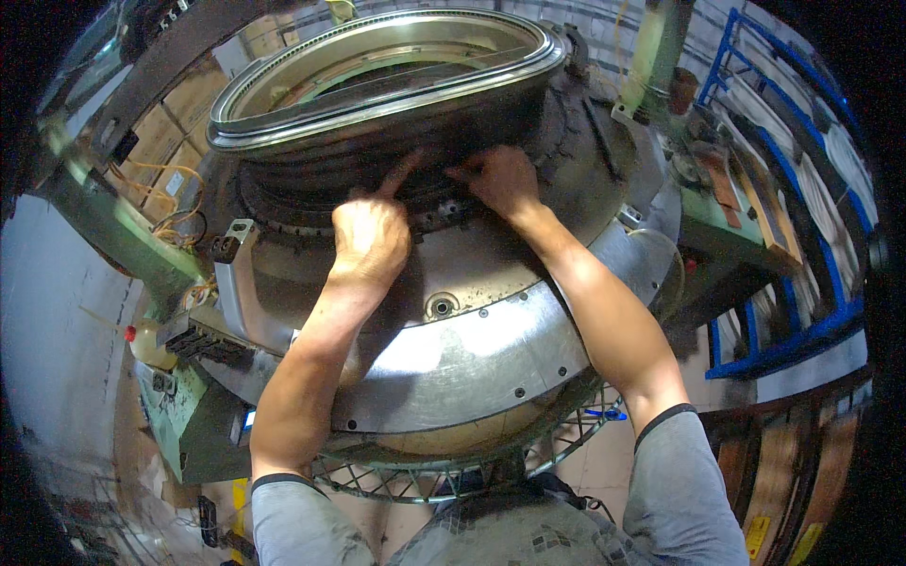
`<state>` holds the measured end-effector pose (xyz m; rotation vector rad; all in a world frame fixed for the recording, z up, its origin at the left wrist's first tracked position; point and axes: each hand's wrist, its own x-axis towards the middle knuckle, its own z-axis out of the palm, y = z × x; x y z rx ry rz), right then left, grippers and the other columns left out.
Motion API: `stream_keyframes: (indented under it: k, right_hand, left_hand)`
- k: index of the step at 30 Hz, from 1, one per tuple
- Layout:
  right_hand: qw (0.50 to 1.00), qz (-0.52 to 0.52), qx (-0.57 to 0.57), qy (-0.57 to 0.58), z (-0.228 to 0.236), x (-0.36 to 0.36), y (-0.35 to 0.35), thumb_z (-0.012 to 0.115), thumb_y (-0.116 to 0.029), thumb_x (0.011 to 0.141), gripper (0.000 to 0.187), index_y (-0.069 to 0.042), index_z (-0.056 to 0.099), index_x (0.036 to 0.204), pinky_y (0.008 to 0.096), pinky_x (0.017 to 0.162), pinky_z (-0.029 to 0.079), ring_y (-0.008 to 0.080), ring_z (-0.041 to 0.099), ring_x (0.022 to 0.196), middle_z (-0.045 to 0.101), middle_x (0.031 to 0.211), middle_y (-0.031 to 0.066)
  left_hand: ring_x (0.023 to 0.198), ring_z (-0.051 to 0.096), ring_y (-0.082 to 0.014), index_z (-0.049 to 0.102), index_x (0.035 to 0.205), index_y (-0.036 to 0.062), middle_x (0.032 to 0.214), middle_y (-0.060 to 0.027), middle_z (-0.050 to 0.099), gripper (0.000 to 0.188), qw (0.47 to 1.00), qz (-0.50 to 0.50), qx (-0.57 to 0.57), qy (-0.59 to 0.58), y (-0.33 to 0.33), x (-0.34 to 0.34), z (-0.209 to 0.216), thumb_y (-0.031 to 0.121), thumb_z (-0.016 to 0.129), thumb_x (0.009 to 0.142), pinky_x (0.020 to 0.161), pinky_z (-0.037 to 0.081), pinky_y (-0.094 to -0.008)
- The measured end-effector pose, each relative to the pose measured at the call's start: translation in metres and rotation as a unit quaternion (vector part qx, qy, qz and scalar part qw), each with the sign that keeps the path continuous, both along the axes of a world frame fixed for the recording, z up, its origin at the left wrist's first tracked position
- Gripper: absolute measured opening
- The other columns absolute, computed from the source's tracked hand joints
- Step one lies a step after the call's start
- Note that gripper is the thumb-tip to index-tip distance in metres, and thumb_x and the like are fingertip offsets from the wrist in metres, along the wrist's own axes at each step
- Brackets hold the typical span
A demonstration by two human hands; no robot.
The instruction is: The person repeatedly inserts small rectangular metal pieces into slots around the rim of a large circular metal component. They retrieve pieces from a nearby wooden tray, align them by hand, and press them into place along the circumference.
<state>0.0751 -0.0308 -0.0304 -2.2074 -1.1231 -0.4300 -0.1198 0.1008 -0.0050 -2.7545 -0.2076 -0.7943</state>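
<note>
A large round machine, possibly a circular knitting machine, stands before me with a shiny metal ring [392, 111] on top. Beneath the ring, a dark cylindrical wall [321, 174] curves round. My left hand [373, 231] reaches to this wall, its index finger stretched against or close to it; the other fingers look curled and partly hidden. Just to its right, my right hand [507, 184] is closed, with thumb and forefinger brought together near the wall. Whatever that pinch may hold is too small and dark to make out. Under both wrists lies a broad metal rim plate [453, 363] with bolts.
Green frame posts [118, 212] rise at the left, another green post [658, 57] at the back right. A metal bracket [243, 274] sticks up left of my left forearm. Orange wires [184, 193] hang nearby. Farther right stands a blue rack [802, 189] with pale material.
</note>
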Motion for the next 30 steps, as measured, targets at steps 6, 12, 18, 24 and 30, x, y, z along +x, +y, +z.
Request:
stream_keyframes:
  k: [6, 12, 18, 24, 30]
  right_hand:
    - [0.994, -0.092, -0.043, -0.05, 0.001, 0.0, -0.008, 0.076, -0.044, 0.084, 0.039, -0.005, 0.077, 0.087, 0.049, 0.075, 0.057, 0.0408, 0.071, 0.081, 0.072, 0.086, 0.0225]
    - [0.989, 0.113, 0.026, -0.093, 0.018, -0.069, -0.081, 0.072, -0.021, 0.086, 0.021, 0.0, 0.07, 0.087, 0.0462, 0.07, 0.055, 0.0385, 0.068, 0.079, 0.069, 0.084, 0.0197]
    - [0.974, 0.217, 0.06, 0.019, 0.023, -0.129, -0.269, 0.077, -0.006, 0.081, 0.012, 0.0, 0.071, 0.089, 0.0374, 0.063, 0.052, 0.0287, 0.067, 0.071, 0.07, 0.081, 0.0132]
    - [0.987, 0.085, 0.069, 0.116, -0.021, -0.081, -0.428, 0.075, -0.009, 0.083, 0.008, -0.002, 0.076, 0.087, 0.0368, 0.07, 0.057, 0.0269, 0.072, 0.075, 0.075, 0.083, 0.0126]
    - [0.98, 0.053, 0.063, 0.18, -0.054, -0.012, -0.592, 0.071, -0.018, 0.089, 0.016, -0.002, 0.073, 0.091, 0.0406, 0.072, 0.055, 0.0322, 0.071, 0.081, 0.073, 0.088, 0.0148]
  left_hand:
    - [0.073, 0.072, -0.0355, 0.077, 0.096, 0.0068, 0.082, -0.0188, 0.073, 0.026, 0.992, 0.07, -0.024, 0.104, -0.012, -0.007, 0.009, 0.017, 0.066, 0.075, 0.066, 0.058, -0.0455]
    - [0.081, 0.069, -0.044, 0.069, 0.079, 0.0015, 0.081, -0.0247, 0.069, 0.019, 0.987, 0.057, -0.147, 0.007, -0.024, -0.006, 0.009, 0.02, 0.074, 0.079, 0.071, 0.056, -0.0509]
    - [0.078, 0.072, -0.0335, 0.075, 0.093, -0.0008, 0.085, -0.0213, 0.074, 0.04, 0.92, 0.086, -0.361, -0.127, 0.01, 0.001, -0.015, 0.036, 0.081, 0.08, 0.073, 0.056, -0.0433]
    - [0.05, 0.047, -0.0149, 0.063, 0.063, 0.0043, 0.06, -0.0019, 0.058, 0.027, 0.855, 0.135, -0.492, -0.09, -0.049, 0.078, -0.029, 0.024, 0.076, 0.076, 0.047, 0.039, -0.0362]
    - [0.109, 0.066, -0.0213, 0.063, 0.127, -0.008, 0.12, -0.0211, 0.068, 0.051, 0.836, 0.052, -0.543, -0.059, -0.229, 0.142, 0.008, 0.016, 0.078, 0.084, 0.094, 0.052, -0.0318]
